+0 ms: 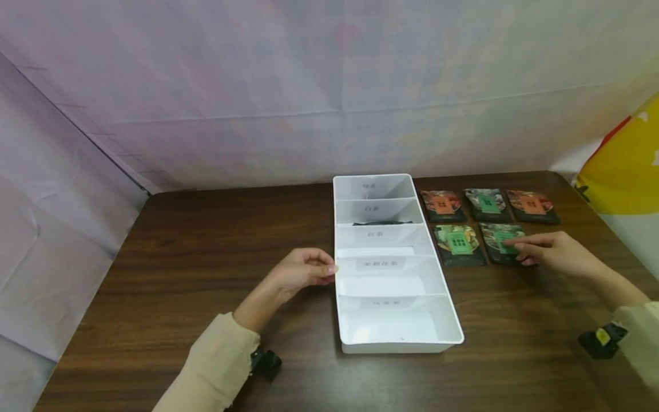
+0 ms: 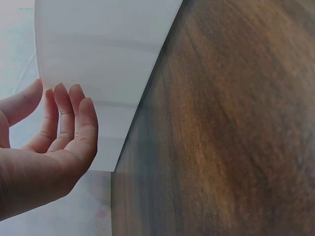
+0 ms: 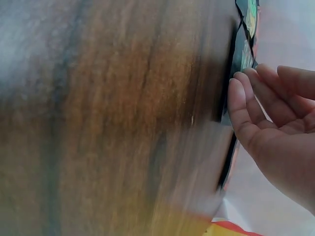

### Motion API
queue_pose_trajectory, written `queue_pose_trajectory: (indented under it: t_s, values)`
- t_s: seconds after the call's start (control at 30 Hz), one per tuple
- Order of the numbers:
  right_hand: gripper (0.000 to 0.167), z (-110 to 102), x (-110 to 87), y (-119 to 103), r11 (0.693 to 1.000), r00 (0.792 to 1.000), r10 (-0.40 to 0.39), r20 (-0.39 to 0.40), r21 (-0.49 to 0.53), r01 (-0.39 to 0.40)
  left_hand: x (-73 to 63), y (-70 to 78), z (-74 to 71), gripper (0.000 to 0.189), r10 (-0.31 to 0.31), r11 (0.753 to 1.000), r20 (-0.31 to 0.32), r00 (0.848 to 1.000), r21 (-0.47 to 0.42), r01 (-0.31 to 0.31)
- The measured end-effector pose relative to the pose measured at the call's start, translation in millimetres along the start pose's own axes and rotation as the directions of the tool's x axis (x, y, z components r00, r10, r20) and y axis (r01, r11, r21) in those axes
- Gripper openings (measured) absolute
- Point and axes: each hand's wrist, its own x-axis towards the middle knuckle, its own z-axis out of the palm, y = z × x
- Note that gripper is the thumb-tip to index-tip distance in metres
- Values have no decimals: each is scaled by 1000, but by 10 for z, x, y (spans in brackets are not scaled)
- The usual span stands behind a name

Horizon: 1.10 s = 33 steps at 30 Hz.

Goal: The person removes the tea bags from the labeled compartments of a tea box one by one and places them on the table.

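A long white box with several compartments stands on the table, with paper labels inside. My left hand pinches its left rim, thumb at the edge and fingers against the outer wall in the left wrist view. On the right, my right hand reaches over a dark packet with a green label, the nearer right one of the group. Its fingers are at the packet's edge in the right wrist view, gently bent with the thumb apart. A thin dark packet stands on edge in the second compartment from the back.
Beside the box lie another green-label packet in the near row and, behind, a red-label packet, a green-label packet and a second red-label packet. A pale curtain hangs behind the brown wooden table.
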Motion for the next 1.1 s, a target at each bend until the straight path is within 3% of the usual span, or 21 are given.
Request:
queue_pose_trajectory:
  t_s: [0.27, 0.5, 0.57, 0.8, 0.97, 1.1]
  values:
    - [41, -98, 51, -153, 999, 1000, -9, -20, -41, 8, 4, 9, -4, 5, 3, 1000, 4, 1000, 0, -3]
    - [36, -174, 155, -437, 990, 994, -100, -46, -101, 95, 10, 5, -9, 5, 1, 1000, 4, 1000, -3, -1]
    - [35, -185, 197, -530, 987, 991, -123, -46, -113, 117, 11, 6, -9, 5, 0, 1000, 3, 1000, -4, 0]
    - [39, -138, 310, -935, 991, 995, -95, -18, -96, 93, 3, 11, -7, 5, -2, 1000, 0, 1000, 0, 2]
    - [31, -92, 380, -1223, 988, 991, -135, 8, -67, 136, -1, 9, -8, 5, 1, 1000, 3, 1000, 6, -1]
    - [30, -29, 434, -1430, 979, 984, -176, 15, -105, 177, 2, 2, -10, 5, 0, 1000, 3, 1000, 6, 0]
